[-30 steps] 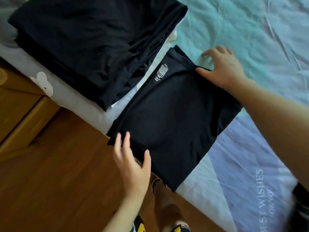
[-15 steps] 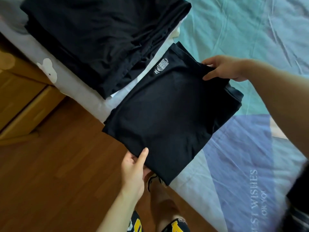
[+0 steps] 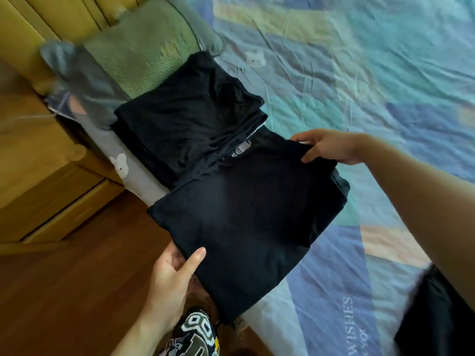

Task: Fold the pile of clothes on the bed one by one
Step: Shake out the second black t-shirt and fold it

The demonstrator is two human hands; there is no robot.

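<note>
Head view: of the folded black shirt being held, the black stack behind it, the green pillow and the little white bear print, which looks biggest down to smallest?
1. Folded black shirt, though it is nearest the camera.
2. Black stack, close behind.
3. Green pillow, partly covered.
4. White bear print.

Open bedsheet (image 3: 359, 73) right — folded black stack (image 3: 187, 119) blocks left.
</note>
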